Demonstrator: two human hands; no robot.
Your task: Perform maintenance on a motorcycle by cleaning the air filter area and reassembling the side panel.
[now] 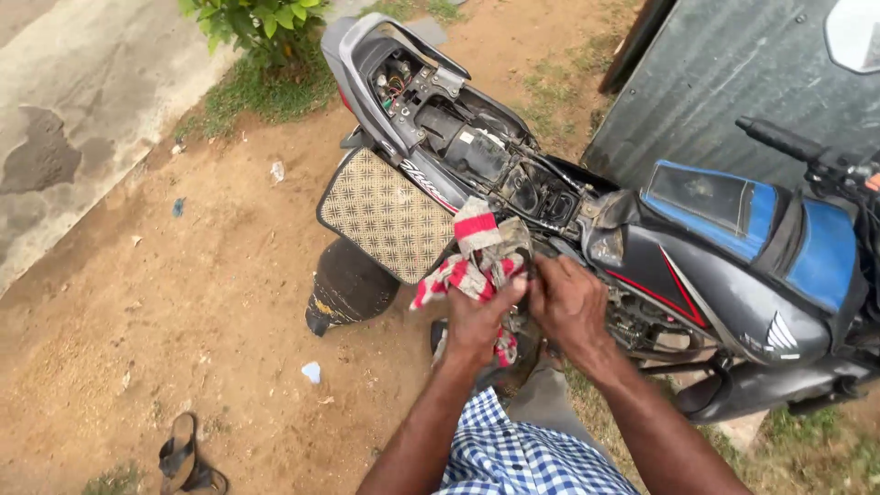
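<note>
A motorcycle (733,275) stands before me with its seat taken off, so the frame bay with wiring and battery parts (467,137) lies bare. My left hand (481,321) grips a red-and-white checked cloth (477,252) that hangs against the bike's side. My right hand (568,302) is pressed next to it, fingers curled on the same cloth at the edge of the frame. What the fingers cover is hidden.
The removed seat (385,215), with a woven patterned cover, leans on the rear wheel (344,284). The blue fuel tank (779,229) and handlebar grip (779,137) are at right. A sandal (183,458) lies on the dirt at lower left. A grey sheet wall (733,64) stands behind.
</note>
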